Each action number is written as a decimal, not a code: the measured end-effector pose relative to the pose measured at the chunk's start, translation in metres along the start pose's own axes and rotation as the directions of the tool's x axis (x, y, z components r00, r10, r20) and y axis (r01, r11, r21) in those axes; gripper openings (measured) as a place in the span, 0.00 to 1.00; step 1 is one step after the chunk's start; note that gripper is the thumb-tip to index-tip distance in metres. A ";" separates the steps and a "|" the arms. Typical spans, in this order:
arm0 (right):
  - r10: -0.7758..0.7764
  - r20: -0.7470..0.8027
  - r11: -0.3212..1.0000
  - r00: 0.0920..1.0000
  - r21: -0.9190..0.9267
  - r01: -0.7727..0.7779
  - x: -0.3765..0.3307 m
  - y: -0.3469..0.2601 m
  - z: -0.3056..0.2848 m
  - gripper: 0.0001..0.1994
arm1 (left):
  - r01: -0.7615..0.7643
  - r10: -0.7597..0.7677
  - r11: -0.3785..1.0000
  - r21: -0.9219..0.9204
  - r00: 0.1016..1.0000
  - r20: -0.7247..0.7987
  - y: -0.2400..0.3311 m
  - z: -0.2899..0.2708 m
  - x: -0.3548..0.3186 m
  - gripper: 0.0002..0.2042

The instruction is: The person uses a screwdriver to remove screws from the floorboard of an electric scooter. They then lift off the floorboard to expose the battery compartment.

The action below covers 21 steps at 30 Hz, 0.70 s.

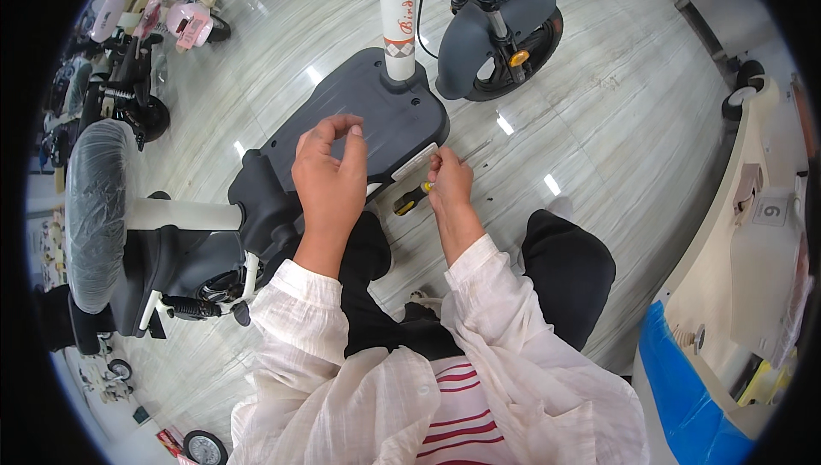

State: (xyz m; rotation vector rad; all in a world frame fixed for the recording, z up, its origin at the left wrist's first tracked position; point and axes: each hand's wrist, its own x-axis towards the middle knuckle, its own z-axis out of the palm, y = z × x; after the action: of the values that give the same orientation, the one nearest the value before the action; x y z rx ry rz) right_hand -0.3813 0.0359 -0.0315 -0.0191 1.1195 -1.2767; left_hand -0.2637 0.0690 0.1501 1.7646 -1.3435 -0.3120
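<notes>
A dark grey scooter footboard lies in front of me, with a pale strip along its near right edge. Above the footboard, my left hand is raised, thumb and forefinger curled together; anything between their tips is too small to make out. My right hand is closed beside the pale strip, its fingertips close to the strip's right end. From its left side juts the black and yellow handle of a screwdriver, which appears to be gripped in the palm. The screwdriver's tip cannot be made out clearly.
The scooter's white steering column and front wheel rise beyond the footboard. To the left is its plastic-wrapped seat. Other scooters, one pink, stand at far left. A cream-coloured body panel curves along the right.
</notes>
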 end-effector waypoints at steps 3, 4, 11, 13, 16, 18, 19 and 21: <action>0.013 -0.034 0.999 0.999 0.030 -0.012 0.001 -0.001 0.004 0.08 | -0.014 0.014 1.000 -0.004 1.000 -0.003 -0.001 -0.003 0.001 0.07; 0.020 -0.043 0.999 0.999 0.043 -0.018 0.002 0.000 0.005 0.08 | -0.023 0.023 1.000 0.006 1.000 0.002 -0.003 -0.004 0.002 0.07; 0.043 0.070 0.991 0.997 0.125 -0.051 0.015 -0.001 -0.013 0.03 | -0.061 0.042 0.996 0.066 0.966 0.255 -0.007 0.012 -0.001 0.08; 0.031 0.133 0.991 0.991 0.128 -0.048 0.018 0.002 -0.020 0.03 | -0.171 0.125 0.982 0.082 0.907 0.403 -0.011 0.026 -0.003 0.09; 0.035 0.186 0.978 0.982 0.194 -0.072 0.016 0.005 -0.023 0.05 | -0.347 0.241 0.935 0.073 0.773 0.587 -0.020 0.045 -0.002 0.12; 0.062 0.195 0.972 0.979 0.211 -0.104 0.011 0.006 -0.018 0.06 | -0.278 0.175 0.957 0.087 0.785 0.595 -0.030 0.054 0.005 0.12; 0.071 0.186 0.972 0.980 0.209 -0.110 0.012 0.003 -0.023 0.06 | -0.234 0.141 0.969 0.079 0.787 0.601 -0.027 0.062 0.006 0.13; 0.128 0.172 0.986 0.977 0.080 -0.143 0.018 -0.004 -0.033 0.08 | -0.212 0.099 0.969 0.125 0.799 0.593 -0.019 0.070 0.007 0.13</action>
State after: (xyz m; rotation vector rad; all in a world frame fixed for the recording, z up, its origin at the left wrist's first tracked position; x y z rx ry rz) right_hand -0.4087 0.0390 -0.0576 0.0191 0.9027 -1.1806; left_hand -0.2944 0.0302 0.0969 1.7613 -2.0028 -0.7004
